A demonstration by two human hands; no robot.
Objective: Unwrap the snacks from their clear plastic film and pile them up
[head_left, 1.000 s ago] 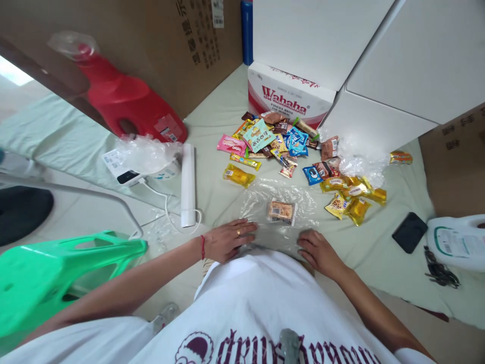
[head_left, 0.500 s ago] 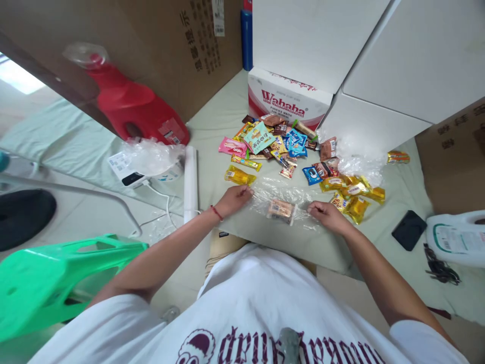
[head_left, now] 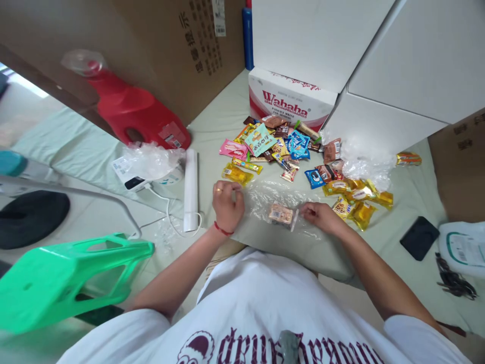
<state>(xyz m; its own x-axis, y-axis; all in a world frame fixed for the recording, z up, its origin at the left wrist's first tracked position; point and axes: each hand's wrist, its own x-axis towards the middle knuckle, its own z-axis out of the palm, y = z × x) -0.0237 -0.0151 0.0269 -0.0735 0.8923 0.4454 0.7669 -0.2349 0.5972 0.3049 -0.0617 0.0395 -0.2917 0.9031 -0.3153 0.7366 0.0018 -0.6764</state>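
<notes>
A clear plastic bag (head_left: 265,194) lies flat on the pale green cloth in front of me, with a small tan snack packet (head_left: 281,214) inside it. My left hand (head_left: 227,205) is curled at the bag's left edge, fingers pinched on the plastic. At the bag's right edge my right hand (head_left: 320,216) pinches the plastic beside the packet. Beyond the bag lies a heap of wrapped snacks (head_left: 280,146), with yellow packets (head_left: 358,199) to the right and one yellow packet (head_left: 237,174) just past my left hand.
A Wahaha carton (head_left: 290,101) and white boxes (head_left: 382,71) stand behind the snacks. A red jug (head_left: 140,111), a white roll (head_left: 190,189), crumpled plastic (head_left: 149,159), a green stool (head_left: 68,278), a black phone (head_left: 420,237) and a white jug (head_left: 464,248) surround the spot.
Both hands went from lying flat at the bag's near edge to its sides. They have since drawn in, and the bag's sides are gathered toward the packet.
</notes>
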